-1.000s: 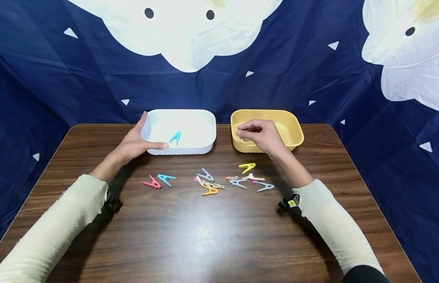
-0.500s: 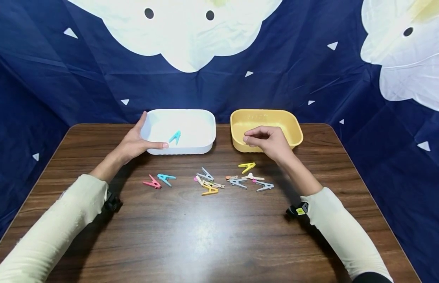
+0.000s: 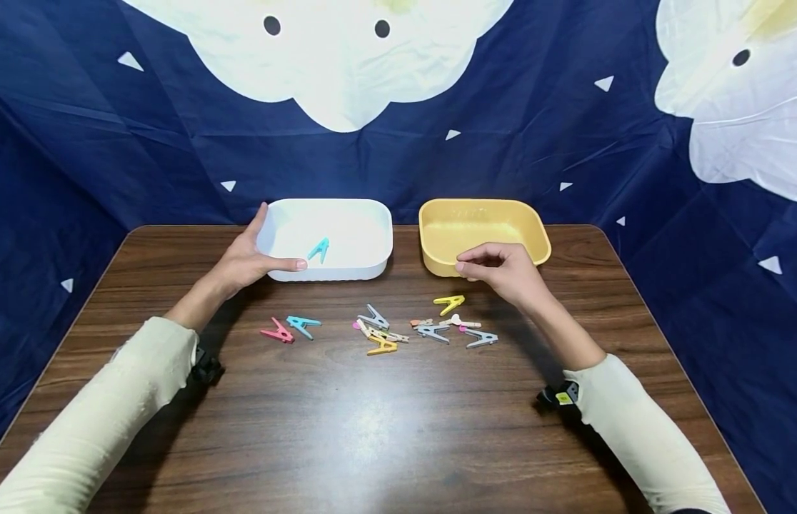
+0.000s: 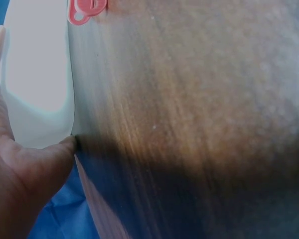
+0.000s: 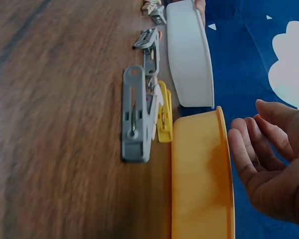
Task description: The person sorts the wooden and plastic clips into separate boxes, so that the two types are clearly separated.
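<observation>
Navy cloth with white cloud shapes hangs behind a dark wood table [image 3: 263,442], and through the feed I see both containers set side by side along its far edge, probably so either hand reaches one easily. On the left side, the person's left hand [image 3: 246,261] spreads against the end of the white tray [image 3: 363,273], straight thumb along the near wall; I take that as steadying it. A turquoise clip [image 3: 318,250] lies inside. The right hand [image 3: 509,275] hovers by the near rim of the yellow basket [image 3: 440,268], fingers loosely bent with nothing I can make out between them. Below, on the wood, lie a red clip [image 3: 280,331], a blue clip [image 3: 302,325], a yellow clip [image 3: 449,304], an orange clip [image 3: 382,346] and several grey clips [image 3: 482,338], presumably left loose in front for short reaches.
</observation>
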`<state>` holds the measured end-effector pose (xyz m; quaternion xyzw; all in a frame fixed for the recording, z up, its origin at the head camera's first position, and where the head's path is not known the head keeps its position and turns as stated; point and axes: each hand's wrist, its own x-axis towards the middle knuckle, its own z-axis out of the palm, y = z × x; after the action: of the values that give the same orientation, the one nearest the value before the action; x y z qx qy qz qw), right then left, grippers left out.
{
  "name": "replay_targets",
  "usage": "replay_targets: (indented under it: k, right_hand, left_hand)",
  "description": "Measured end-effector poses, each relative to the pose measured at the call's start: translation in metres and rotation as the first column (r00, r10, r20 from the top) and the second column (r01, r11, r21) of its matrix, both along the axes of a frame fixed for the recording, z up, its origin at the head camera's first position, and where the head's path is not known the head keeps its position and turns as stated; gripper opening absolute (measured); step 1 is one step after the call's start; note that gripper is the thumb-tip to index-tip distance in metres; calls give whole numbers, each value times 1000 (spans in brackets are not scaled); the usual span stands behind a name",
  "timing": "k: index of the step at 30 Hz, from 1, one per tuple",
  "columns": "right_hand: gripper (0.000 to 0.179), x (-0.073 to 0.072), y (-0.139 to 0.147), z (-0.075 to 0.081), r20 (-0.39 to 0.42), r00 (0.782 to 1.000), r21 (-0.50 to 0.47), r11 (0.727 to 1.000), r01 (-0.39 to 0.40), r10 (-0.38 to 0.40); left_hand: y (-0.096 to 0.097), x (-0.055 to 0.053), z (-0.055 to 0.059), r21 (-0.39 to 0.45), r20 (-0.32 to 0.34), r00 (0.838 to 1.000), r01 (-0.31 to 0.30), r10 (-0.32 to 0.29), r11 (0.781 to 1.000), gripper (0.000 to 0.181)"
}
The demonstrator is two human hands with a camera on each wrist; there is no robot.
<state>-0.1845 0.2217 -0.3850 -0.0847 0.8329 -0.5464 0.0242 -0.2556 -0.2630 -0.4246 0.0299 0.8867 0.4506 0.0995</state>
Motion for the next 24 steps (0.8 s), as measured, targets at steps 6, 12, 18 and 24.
replay_targets:
  k: [6, 12, 18, 24]
  right_hand:
    - [23, 5, 11, -4, 4, 1000, 48, 999, -10, 10]
    - [29, 9, 22, -8, 9, 1000, 75, 997, -28, 27]
    - [35, 15, 33, -13, 44, 998, 79, 996, -47, 44]
    - [33, 20, 45, -17, 58, 997, 114, 992, -62, 55]
  left_hand:
    - [-1, 1, 0, -3, -8, 1000, 1, -1, 1000, 153]
    - [0, 1, 1, -5, -11, 1000, 3, -3, 1000, 154]
    - [0, 0, 2, -5, -1, 1000, 3, -3, 1000, 153]
    - [1, 1, 2, -6, 2, 1000, 3, -3, 1000, 152]
